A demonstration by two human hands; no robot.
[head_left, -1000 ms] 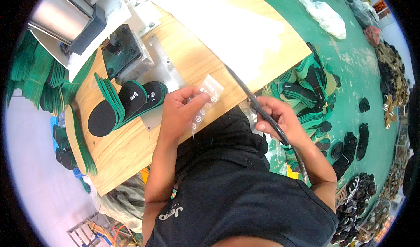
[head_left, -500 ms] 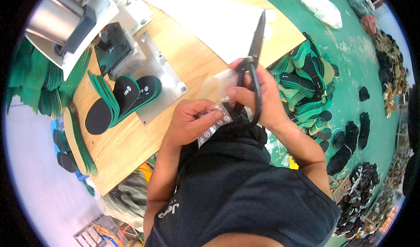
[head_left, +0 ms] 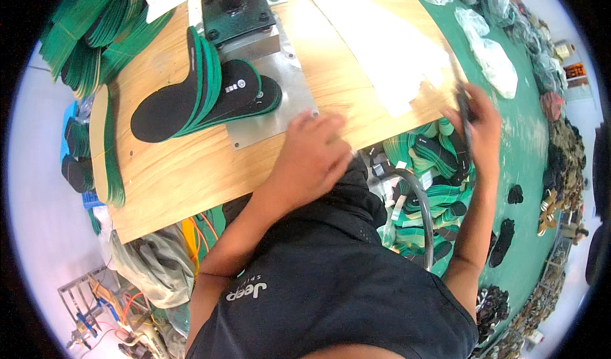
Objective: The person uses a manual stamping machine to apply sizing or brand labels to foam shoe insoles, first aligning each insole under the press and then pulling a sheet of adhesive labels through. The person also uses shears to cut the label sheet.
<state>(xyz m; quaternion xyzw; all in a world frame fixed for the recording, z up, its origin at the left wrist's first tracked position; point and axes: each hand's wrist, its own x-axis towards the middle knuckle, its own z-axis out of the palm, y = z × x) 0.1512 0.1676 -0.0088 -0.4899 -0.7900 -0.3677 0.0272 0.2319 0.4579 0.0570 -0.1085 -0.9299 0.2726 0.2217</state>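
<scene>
At the table's right edge, my right hand (head_left: 482, 126) is closed around black-handled scissors (head_left: 465, 107), which are blurred by motion. My left hand (head_left: 315, 155) is over the near edge of the wooden table (head_left: 191, 190), back upward and fingers bent. Motion smears the fingers, and whatever may be under them is hidden. Just beyond it lies a metal plate (head_left: 280, 120) with a bolt at its corner. Black insoles with green edges (head_left: 168, 114) lie stacked, partly on that plate, left of my left hand. White sheets (head_left: 382, 47) cover the far right of the table.
A black machine block (head_left: 235, 12) stands behind the insoles. More green insole stacks (head_left: 118, 34) are at the far left. Below the table's right side is a heap of insoles (head_left: 433, 161), with a curved metal tube (head_left: 420, 200) before it. Plastic bags (head_left: 490, 56) lie on the green floor.
My right hand has carried the scissors away to the right, to the table's edge. My left hand has moved slightly right; the printed strip it held is no longer visible. The view has shifted.
</scene>
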